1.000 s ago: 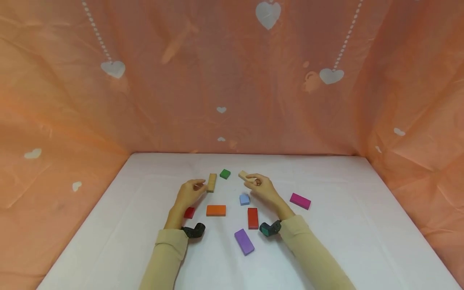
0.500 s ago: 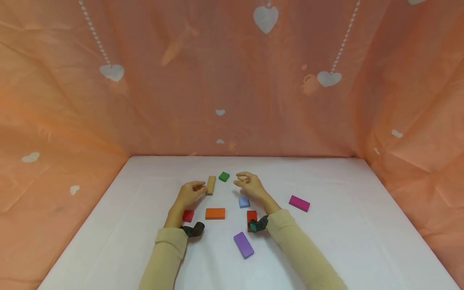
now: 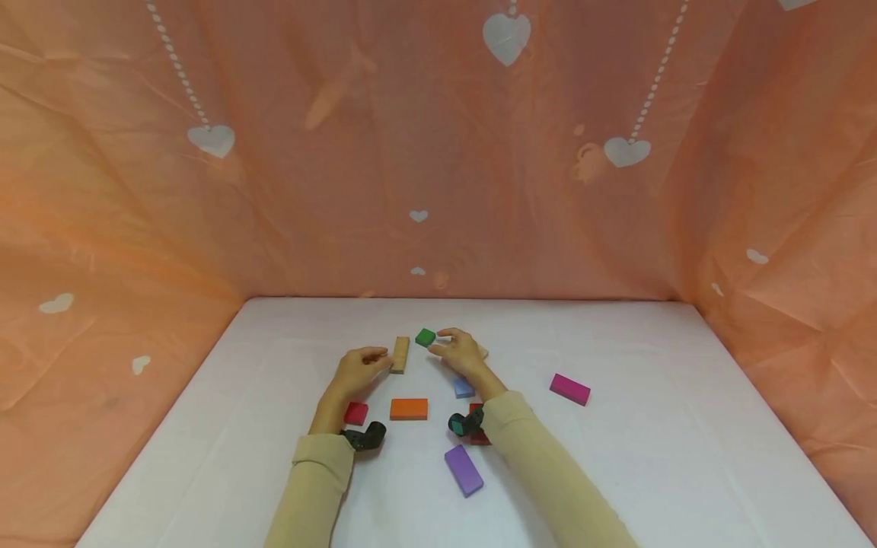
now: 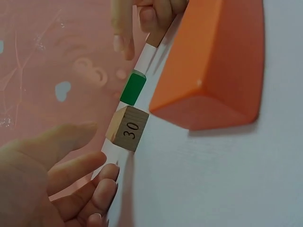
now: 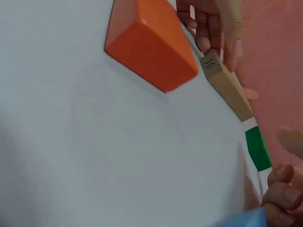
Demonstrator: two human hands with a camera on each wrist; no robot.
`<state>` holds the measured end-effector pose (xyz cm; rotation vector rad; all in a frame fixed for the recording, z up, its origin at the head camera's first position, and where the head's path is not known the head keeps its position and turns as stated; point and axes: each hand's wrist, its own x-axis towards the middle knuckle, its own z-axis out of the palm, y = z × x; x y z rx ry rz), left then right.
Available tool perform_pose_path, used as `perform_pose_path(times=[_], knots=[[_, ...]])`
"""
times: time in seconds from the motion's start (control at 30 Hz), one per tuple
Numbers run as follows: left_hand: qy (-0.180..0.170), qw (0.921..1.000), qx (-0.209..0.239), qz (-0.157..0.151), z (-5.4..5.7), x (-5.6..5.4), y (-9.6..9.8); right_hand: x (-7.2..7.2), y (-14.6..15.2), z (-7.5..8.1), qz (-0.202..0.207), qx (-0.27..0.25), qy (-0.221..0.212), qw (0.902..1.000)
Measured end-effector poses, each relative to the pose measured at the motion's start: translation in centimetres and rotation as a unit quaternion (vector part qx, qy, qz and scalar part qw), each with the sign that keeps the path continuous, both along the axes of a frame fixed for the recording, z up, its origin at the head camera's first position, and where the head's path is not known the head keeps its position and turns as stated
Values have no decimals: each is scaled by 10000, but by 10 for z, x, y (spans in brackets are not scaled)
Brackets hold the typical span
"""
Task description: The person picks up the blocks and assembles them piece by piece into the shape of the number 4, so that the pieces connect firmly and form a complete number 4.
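My left hand (image 3: 356, 371) is beside a wooden block (image 3: 400, 355) marked "30" on its end. In the left wrist view its fingers (image 4: 78, 165) are relaxed and apart from that block. To the right of a small green block (image 3: 425, 337), my right hand (image 3: 460, 355) reaches with thumb and fingers parted and nothing between them. A second wooden block (image 3: 483, 352) lies behind the right hand, mostly hidden by it. Below the right hand sits a light blue block (image 3: 463, 388), partly covered by the wrist.
An orange block (image 3: 409, 409) lies between the forearms. A red block (image 3: 356, 413) is by the left wrist; another red block (image 3: 480, 438) is partly hidden under the right wrist camera. A purple block (image 3: 464, 471) lies nearer, a magenta block (image 3: 570, 389) to the right. Orange cloth walls surround the white table (image 3: 651, 457).
My right hand has moved left, away from the second wooden block and toward the green block. The left hand stays beside its wooden block.
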<state>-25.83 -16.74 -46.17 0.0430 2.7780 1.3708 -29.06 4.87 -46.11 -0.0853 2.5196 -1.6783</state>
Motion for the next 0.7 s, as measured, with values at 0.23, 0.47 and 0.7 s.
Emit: perform_pose_path(times=[0.23, 0.47, 0.7], knots=[[-136, 9999, 22, 45, 1, 0, 1, -3, -11, 0, -186, 413, 135, 9989], [-48, 9985, -540, 76, 3, 2, 6, -4, -17, -2, -380, 746, 172, 9963], [158, 9955, -935, -13, 2, 2, 9, -6, -21, -2, -545, 1060, 277, 9925]])
